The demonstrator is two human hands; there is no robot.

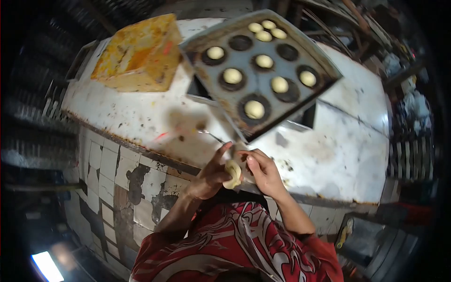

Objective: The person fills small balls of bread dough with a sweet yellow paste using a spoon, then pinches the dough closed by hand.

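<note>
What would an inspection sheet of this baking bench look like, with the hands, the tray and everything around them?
Surface: white worn counter, stained, with cracked tiles on its front.
Job's things: dough piece held between both hands; dark tray with round cups, most holding pale dough balls, a few empty.
Clutter: yellow stained box at the counter's back left; thin metal tool near the tray's corner.
Hands: left hand and right hand both pinch the dough.
Cables: nothing seen.
Surroundings: dim, dark room; a bright light at lower left.
</note>
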